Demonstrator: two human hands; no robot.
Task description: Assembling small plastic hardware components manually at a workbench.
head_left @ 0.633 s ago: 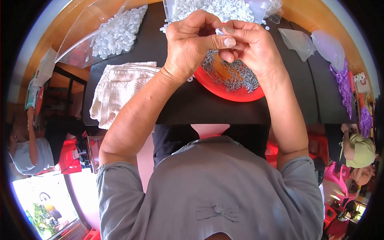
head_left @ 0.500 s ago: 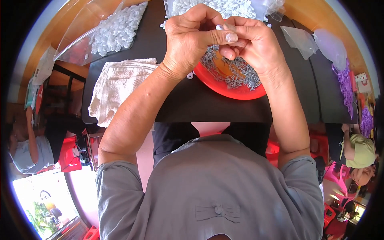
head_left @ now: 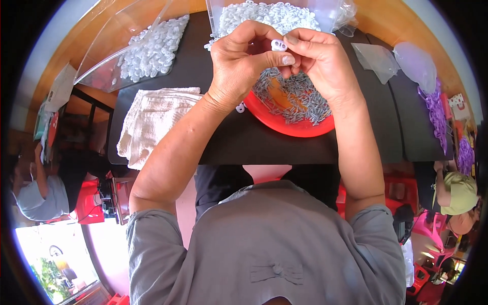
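White oval piece [head_left: 278, 45], shown between the two raised hands, with dark openings in the face turned toward the viewer. The piece lies at the fingertips of the left hand [head_left: 243, 63]: the thumb extends below it, its nail just beneath the lower right edge, while the bent forefinger arches above and behind its left end. The gap between this thumb and forefinger is narrow and is taken up by the piece. The right hand [head_left: 324, 60] approaches from the opposite side, a fingertip with a darkened nail set close against the right end of the piece; its fingers are drawn together, but whether they grip the piece or something concealed behind it cannot be told. Below the hands stands a red basin [head_left: 301, 131] holding many small grey rods [head_left: 306, 104], on a black table [head_left: 223, 145]. Beyond the hands, a clear container holds a heap of white pieces [head_left: 274, 14]; a second heap [head_left: 152, 56] lies in clear plastic at the left. A folded pale cloth [head_left: 152, 114] rests near the left forearm, with a loose white piece [head_left: 240, 108] just beside the basin.
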